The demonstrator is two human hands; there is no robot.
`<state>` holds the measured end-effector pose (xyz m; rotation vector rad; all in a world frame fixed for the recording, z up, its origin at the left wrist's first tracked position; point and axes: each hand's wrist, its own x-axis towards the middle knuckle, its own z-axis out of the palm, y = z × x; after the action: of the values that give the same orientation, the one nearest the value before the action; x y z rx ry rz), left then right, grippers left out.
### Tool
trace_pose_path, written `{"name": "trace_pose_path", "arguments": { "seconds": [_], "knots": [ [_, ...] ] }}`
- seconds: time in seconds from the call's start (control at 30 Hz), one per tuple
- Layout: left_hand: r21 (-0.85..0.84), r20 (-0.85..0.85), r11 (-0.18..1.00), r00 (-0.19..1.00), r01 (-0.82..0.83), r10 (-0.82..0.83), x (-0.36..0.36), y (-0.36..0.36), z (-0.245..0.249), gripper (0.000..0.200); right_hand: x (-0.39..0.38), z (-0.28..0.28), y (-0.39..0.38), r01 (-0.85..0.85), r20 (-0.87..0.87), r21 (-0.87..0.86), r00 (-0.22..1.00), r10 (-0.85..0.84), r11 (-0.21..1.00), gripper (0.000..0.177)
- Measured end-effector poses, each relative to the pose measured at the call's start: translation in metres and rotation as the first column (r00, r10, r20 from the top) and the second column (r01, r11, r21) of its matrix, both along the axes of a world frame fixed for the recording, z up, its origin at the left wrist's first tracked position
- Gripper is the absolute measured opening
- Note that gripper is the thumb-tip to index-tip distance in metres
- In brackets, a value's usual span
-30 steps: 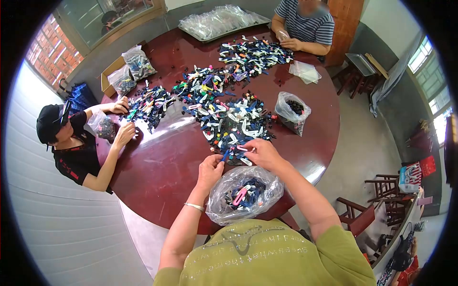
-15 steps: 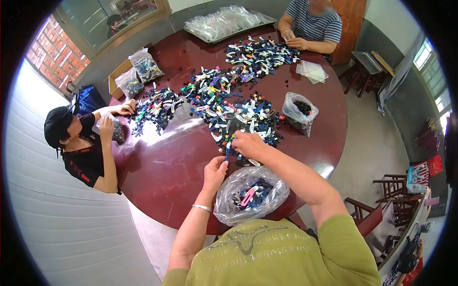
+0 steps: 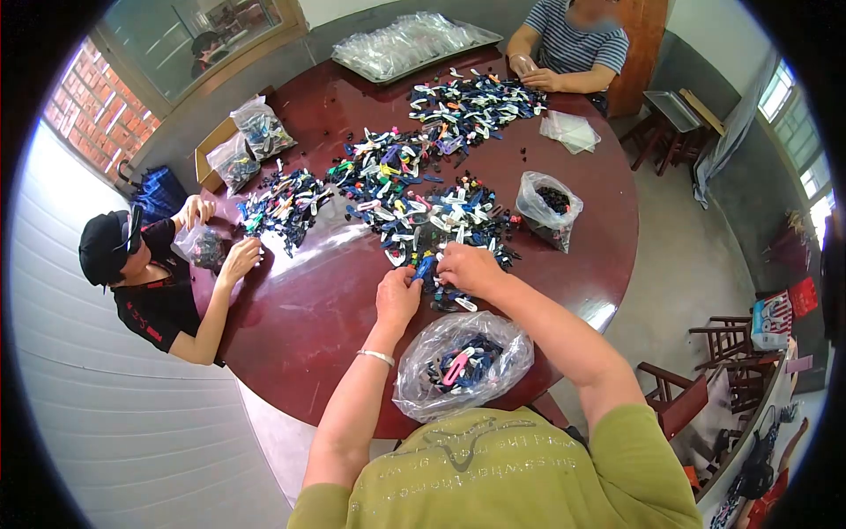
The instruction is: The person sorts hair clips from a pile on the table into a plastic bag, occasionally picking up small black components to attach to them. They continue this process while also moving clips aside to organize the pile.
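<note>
My left hand (image 3: 398,295) pinches a blue hair clip (image 3: 424,267) at the near edge of a large pile of clips (image 3: 458,212), mostly blue, white and black. Close on its right, my right hand (image 3: 471,270) has its fingers closed over the pile; what they hold is too small to name. Below both hands, near my body, an open clear plastic bag (image 3: 414,388) contains more clips, with a pink one (image 3: 456,368) on top.
Co-workers sit at the left (image 3: 154,291) and far right (image 3: 577,53) of the round table (image 3: 308,370). A bag of black pieces (image 3: 551,212) stands right of the pile. Around the far side are a tray of plastic bags (image 3: 414,44), a carton (image 3: 204,167) and flat bags (image 3: 571,130).
My left hand has moved slightly up, and my right hand slightly right. The left co-worker's hands have shifted around their bag, one now beside the small pile. The view has shifted slightly.
</note>
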<state>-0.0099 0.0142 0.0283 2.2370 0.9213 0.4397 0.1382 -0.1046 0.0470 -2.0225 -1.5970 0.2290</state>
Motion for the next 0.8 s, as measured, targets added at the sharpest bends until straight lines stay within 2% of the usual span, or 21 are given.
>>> {"name": "trace_pose_path", "arguments": {
  "seconds": [0.17, 0.23, 0.27, 0.33, 0.37, 0.47, 0.53, 0.57, 0.63, 0.7, 0.8],
  "knots": [
    [0.001, 0.060, 1.000, 0.998, 0.019, -0.019, 0.001, -0.001, -0.003, 0.021, 0.019, -0.019, -0.014, 0.056, -0.150, 0.232, 0.989, -0.021, 0.971, 0.013],
    [-0.015, 0.086, 0.999, 0.995, 0.046, -0.045, 0.005, -0.004, -0.003, 0.022, 0.012, -0.004, -0.022, 0.200, -0.439, 0.156, 0.891, -0.114, 0.967, 0.012],
    [0.037, 0.075, 0.997, 0.994, 0.072, -0.074, 0.005, -0.005, -0.002, 0.022, 0.006, 0.010, -0.028, 0.261, -0.567, 0.103, 0.808, -0.159, 0.960, 0.011],
    [0.140, 0.050, 0.983, 0.991, 0.117, -0.125, 0.005, -0.009, 0.002, 0.021, -0.006, 0.049, -0.043, 0.272, -0.715, 0.014, 0.676, -0.181, 0.962, 0.010],
    [0.139, 0.059, 0.984, 0.991, 0.112, -0.121, 0.005, -0.010, 0.003, 0.021, -0.013, 0.066, -0.051, 0.269, -0.777, -0.032, 0.599, -0.193, 0.963, 0.010],
    [0.140, 0.065, 0.982, 0.988, 0.129, -0.139, 0.008, -0.011, 0.009, 0.022, -0.032, 0.084, -0.076, 0.128, -0.806, 0.116, 0.592, 0.018, 0.985, 0.010],
    [0.144, 0.042, 0.972, 0.980, 0.185, -0.192, 0.011, -0.009, 0.016, 0.021, -0.044, 0.097, -0.088, 0.046, -0.722, 0.110, 0.690, 0.048, 0.993, 0.010],
    [0.209, 0.061, 0.953, 0.970, 0.217, -0.235, 0.014, -0.009, 0.015, 0.019, -0.046, 0.100, -0.091, 0.007, -0.675, 0.104, 0.735, 0.065, 0.995, 0.009],
    [0.340, 0.091, 0.901, 0.944, 0.271, -0.318, 0.021, -0.008, 0.010, 0.016, -0.042, 0.084, -0.089, 0.163, -0.719, 0.128, 0.695, -0.022, 0.978, 0.009],
    [0.388, 0.028, 0.859, 0.928, 0.333, -0.372, 0.028, -0.009, 0.006, 0.011, -0.035, 0.074, -0.087, 0.299, -0.733, 0.086, 0.665, -0.143, 0.950, 0.010],
    [0.423, -0.013, 0.832, 0.921, 0.359, -0.390, 0.033, -0.013, 0.008, 0.008, -0.023, 0.060, -0.084, 0.352, -0.688, 0.032, 0.687, -0.235, 0.936, 0.013]
  ]
}}
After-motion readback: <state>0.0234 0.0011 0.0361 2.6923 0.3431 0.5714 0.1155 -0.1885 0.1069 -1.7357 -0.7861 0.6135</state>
